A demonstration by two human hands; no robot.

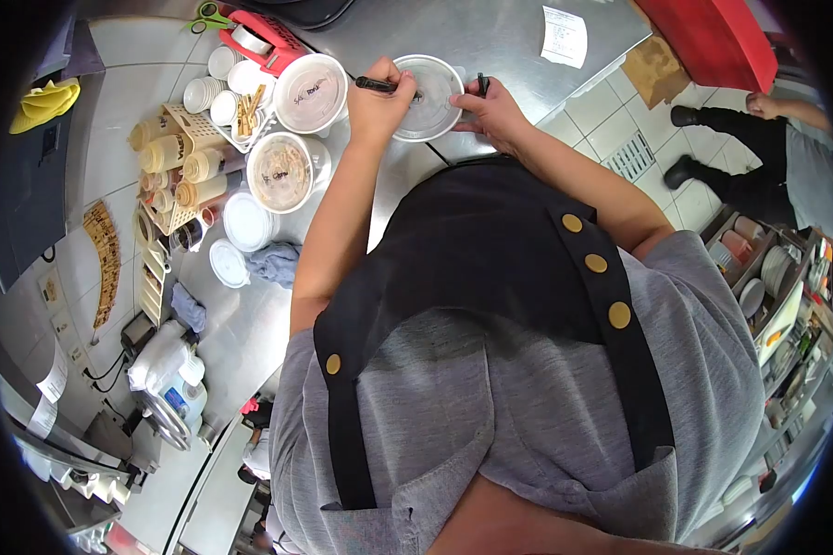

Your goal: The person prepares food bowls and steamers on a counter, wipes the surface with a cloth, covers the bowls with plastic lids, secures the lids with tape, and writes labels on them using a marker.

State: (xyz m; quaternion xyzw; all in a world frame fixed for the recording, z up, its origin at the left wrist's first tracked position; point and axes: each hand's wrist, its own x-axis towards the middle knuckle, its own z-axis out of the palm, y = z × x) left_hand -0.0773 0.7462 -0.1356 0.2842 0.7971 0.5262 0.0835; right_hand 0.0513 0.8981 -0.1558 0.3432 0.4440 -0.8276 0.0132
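A round tub with a translucent lid (426, 120) sits on the steel counter in front of me. My left hand (379, 106) is closed around a black marker (374, 84), its writing end down at a small dark mark on the lid. At the lid's right edge, my right hand (496, 113) has its thumb on the rim and is closed on a small black piece that looks like the marker's cap (482, 85). Two more lidded tubs, an upper tub (311, 92) and a lower tub (280, 172), stand to the left with dark handwriting on their lids.
Squeeze bottles (204, 166) fill a cream basket (187, 125) at left. Stacked white lids (248, 222) and a blue cloth (276, 265) lie nearby. A paper slip (565, 37) is on the steel counter (463, 23). Another person (759, 153) is at right, beyond a floor drain (629, 155).
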